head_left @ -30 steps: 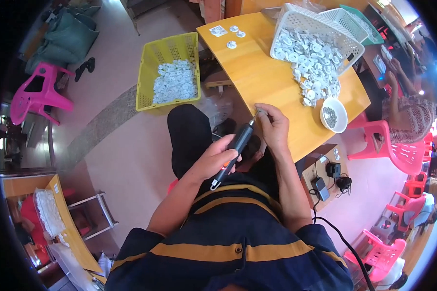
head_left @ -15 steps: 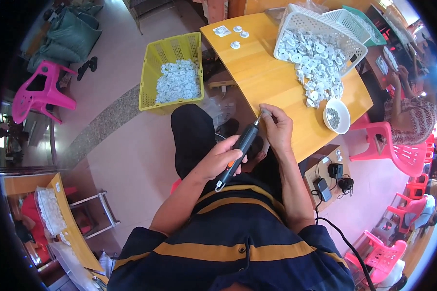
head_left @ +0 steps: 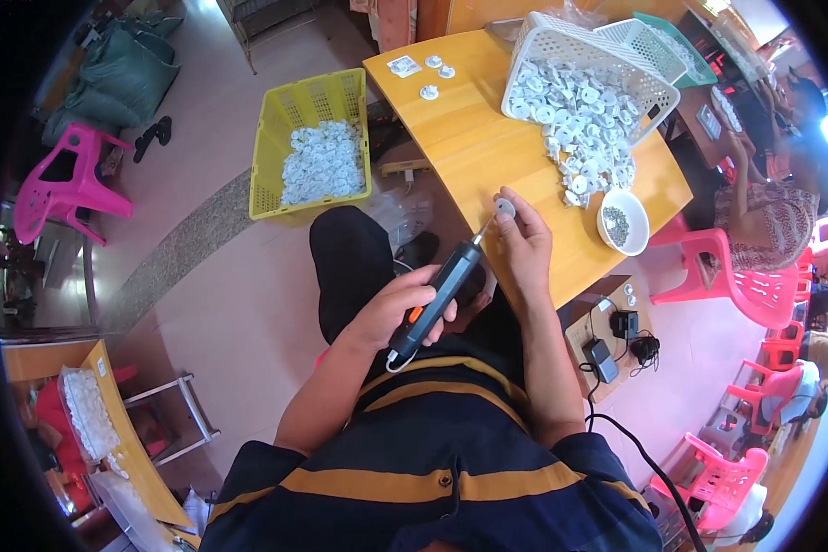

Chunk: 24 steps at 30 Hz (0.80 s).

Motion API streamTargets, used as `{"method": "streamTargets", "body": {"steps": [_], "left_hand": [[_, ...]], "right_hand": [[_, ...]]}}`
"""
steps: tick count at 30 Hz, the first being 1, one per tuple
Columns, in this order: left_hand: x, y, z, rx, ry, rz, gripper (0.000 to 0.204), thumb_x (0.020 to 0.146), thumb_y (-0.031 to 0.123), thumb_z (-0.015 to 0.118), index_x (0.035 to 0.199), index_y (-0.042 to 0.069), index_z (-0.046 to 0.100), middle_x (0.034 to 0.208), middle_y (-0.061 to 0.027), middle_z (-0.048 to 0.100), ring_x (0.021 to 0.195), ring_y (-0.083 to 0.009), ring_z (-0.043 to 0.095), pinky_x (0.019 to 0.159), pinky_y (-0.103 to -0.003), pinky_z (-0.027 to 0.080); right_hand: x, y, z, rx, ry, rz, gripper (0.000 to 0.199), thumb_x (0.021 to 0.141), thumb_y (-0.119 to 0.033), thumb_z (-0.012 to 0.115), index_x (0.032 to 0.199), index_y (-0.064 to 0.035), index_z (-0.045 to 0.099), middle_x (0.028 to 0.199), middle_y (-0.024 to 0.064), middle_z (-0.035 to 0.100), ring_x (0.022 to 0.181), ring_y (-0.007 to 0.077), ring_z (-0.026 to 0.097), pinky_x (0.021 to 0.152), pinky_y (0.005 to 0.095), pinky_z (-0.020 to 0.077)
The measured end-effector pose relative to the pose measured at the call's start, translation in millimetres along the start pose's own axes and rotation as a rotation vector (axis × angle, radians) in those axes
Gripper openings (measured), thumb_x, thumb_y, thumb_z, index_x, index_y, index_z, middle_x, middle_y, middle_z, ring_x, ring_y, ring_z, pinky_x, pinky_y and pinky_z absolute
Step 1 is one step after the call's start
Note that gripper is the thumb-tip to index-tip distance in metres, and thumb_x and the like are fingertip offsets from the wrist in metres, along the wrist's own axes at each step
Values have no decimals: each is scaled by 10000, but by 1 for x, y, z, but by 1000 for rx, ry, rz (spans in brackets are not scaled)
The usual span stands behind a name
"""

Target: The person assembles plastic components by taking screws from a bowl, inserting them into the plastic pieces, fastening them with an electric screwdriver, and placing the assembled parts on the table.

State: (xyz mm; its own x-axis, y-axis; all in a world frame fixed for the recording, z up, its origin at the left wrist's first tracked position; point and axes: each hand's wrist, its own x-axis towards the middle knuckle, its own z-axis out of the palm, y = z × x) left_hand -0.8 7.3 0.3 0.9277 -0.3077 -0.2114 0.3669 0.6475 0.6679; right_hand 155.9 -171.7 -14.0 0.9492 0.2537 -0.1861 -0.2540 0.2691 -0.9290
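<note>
My left hand is wrapped round a black electric screwdriver with an orange switch. The tool's bit points up and to the right, close to a small round whitish plastic part. Pinched between thumb and fingers, that part is in my right hand, at the table's near left edge. Whether the bit touches the part, I cannot tell. A pile of white plastic parts spills from a tipped white basket onto the wooden table. A white bowl of small metal screws stands beside the pile.
Left of the table, a yellow crate on the floor holds many white parts. Several loose white pieces lie at the table's far left corner. Power adapters with cables rest on a lower board. A person sits at right near pink chairs.
The screwdriver's tip has drawn slightly away from my right fingers, and the round part now shows more of its flat face. The whole view has shifted a little.
</note>
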Motion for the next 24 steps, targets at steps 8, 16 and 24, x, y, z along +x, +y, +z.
{"method": "streamTargets", "body": {"steps": [8,16,24], "left_hand": [[5,-4,-9,-17,120,80,427,1007,185,503,1395,8,467,964,-129,673,660,-171,673,578,-288,570],[0,5,-2,16,163,85,365,1017,195,506,1327,2,479,950,-129,671,655,-172,672,577,-287,576],[3,-3,-7,14,121,79,376,1022,205,515,1338,7,471,945,-126,676,660,-176,676,583,-290,580]], "right_hand": [[-21,0,-7,-1607,-71,-662,680,932,-214,689,1534,-66,409,1547,266,375,1390,440,425,1148,519,356],[-14,-16,7,-1259,-45,-592,304,848,-127,731,1141,-56,685,1282,229,583,1190,414,564,993,465,482],[16,-10,2,-1313,-203,-801,286,857,-136,719,1135,-78,675,1326,182,586,1255,397,534,1009,498,461]]}}
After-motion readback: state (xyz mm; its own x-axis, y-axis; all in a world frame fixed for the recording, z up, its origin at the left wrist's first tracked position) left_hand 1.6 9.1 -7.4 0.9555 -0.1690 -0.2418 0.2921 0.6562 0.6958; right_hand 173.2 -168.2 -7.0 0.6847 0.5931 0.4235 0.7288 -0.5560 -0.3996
